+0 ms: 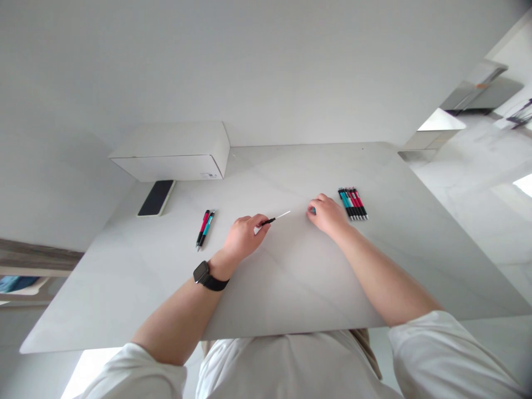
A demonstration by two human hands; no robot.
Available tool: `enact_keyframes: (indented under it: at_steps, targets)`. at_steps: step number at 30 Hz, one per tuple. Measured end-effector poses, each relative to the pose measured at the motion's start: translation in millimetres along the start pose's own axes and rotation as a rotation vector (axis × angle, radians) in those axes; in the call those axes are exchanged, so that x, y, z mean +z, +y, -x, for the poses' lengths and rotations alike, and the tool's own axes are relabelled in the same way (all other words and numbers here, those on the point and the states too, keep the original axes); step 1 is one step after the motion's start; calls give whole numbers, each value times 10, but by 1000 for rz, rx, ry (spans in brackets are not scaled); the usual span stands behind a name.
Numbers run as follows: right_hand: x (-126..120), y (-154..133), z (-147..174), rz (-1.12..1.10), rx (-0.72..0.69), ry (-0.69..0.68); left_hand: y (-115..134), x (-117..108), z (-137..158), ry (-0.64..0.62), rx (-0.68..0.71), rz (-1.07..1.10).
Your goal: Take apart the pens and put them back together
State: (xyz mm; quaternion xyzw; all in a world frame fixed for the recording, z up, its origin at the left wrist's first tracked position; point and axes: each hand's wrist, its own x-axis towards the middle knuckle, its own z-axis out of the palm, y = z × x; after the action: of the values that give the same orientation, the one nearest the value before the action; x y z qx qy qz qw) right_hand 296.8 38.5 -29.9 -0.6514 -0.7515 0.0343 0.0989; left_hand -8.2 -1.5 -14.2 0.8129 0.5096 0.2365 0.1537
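Over the middle of the table, my left hand [244, 237] is closed on the black lower part of a pen [268, 221]. A thin white refill [283, 214] sticks out of it, towards the right. My right hand [330, 216] is curled round a small teal pen barrel [314, 210], mostly hidden by the fingers. The two pen parts are apart. Close to my right hand lies a row of several teal and red pens [353, 204] with black grips, side by side. Left of my left hand, a red pen [203, 227] and a teal pen [206, 229] lie together.
A long white box [170, 167] stands against the wall at the back left. In front of it lies a phone [157, 198] with a dark screen. The white table [291, 293] has its front edge against my body. A black watch [201, 272] is on my left wrist.
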Motion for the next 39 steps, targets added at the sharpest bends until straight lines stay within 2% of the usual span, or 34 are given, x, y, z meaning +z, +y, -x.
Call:
enact_keyframes:
  at_steps: [8, 16, 22, 24, 28, 30, 34, 39]
  targets:
    - [15, 63, -45, -50, -100, -11, 0, 5, -2, -2, 0, 1]
    - [78, 100, -76, -101, -115, 46, 0, 7, -7, -4, -1, -3]
    - [-24, 92, -15, -316, -86, 137, 5, 0, -3, 21, 5, 20]
    - [-83, 9, 15, -501, -69, 93, 21, -4, 1, 26, 10, 41]
    - [-153, -285, 109, -984, -62, -151, 64, -6, 16, 9, 55, 93]
    - [-153, -440, 163, -1136, -65, -226, 79, -4, 23, 0, 83, 106]
    - [-113, -632, 224, -1231, -42, -257, 82, 5, 25, -3, 114, 105]
    - [-68, -692, 234, -1315, -7, -293, 79, 13, 18, 7, 125, 147]
